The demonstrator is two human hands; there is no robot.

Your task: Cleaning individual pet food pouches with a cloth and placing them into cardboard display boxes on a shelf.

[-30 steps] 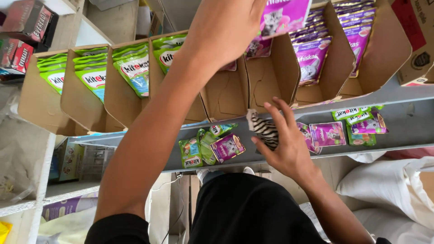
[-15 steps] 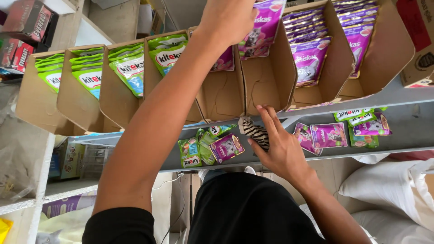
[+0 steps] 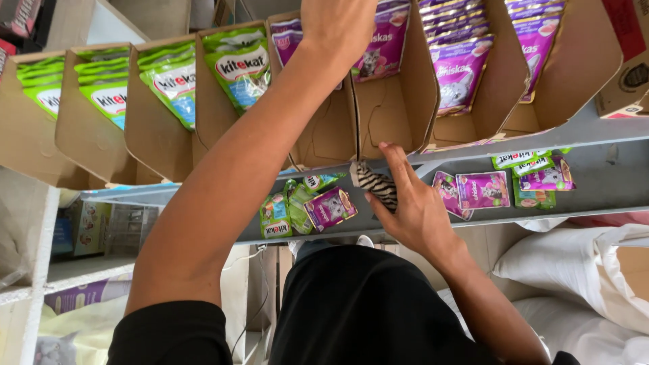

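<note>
Left grip: left hand (image 3: 338,27) reaches up, fingers closed round the top of a purple pouch (image 3: 378,47) standing in the middle carton (image 3: 405,101); exact finger hold hidden behind the hand.
Right grip: right hand (image 3: 412,209) rests on the grey shelf (image 3: 608,182) just below that carton, fingers pinching a striped pouch (image 3: 375,186) against the shelf edge.
Beside carton: left, cartons of green pouches (image 3: 236,64); right, more purple packs (image 3: 463,67).
Below carton: loose pouches (image 3: 307,209) lie left of the right hand, another cluster (image 3: 507,186) right of it.
Risk, judged: carton tilts forward; a tug on the purple pouch could drag neighbours out.
Risk, judged: loose pouches sit near the shelf lip; a wrist sweep could knock them off.
</note>
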